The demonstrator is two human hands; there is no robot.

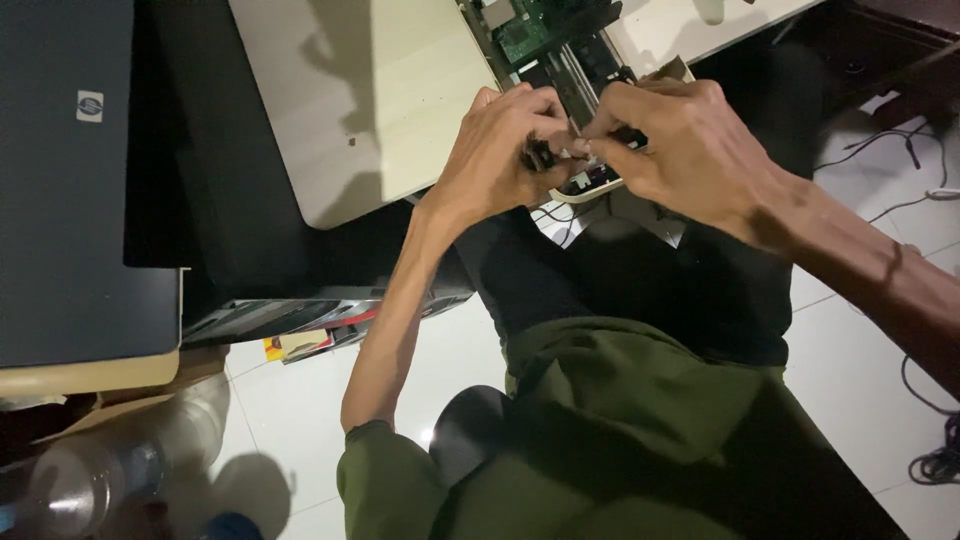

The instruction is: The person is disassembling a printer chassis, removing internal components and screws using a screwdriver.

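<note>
I'm watching both hands working close together right at the near edge of the desk (330, 120). The left hand (495, 150) is curling its fingers in tight around a small black part (538, 153), pinching it from the left. The right hand (680, 140) is coming in from the other side, fingertips closing on the same piece near a small white bit (582, 181), so the two hands are almost touching knuckle to knuckle. The part itself is sitting between the fingertips, just over the desk's edge and above the lap; I can't tell whether it is attached to anything or loose.

Just behind the hands, an opened machine is lying on the desk with a green circuit board (522, 35) and a dark metal rail (580, 70) showing. Thin black wires (556, 213) are hanging under the hands.

Judging from here, the grip needs to be fingertip-fine: I'd be keeping both wrists steady, pulling or pressing straight rather than twisting, and minding those wires below.

Further out, a dark printer (70, 200) is sitting on the left, a clear plastic bottle (90, 470) is lying on the white tiled floor (300, 400), and cables (935, 460) are trailing on the right.
</note>
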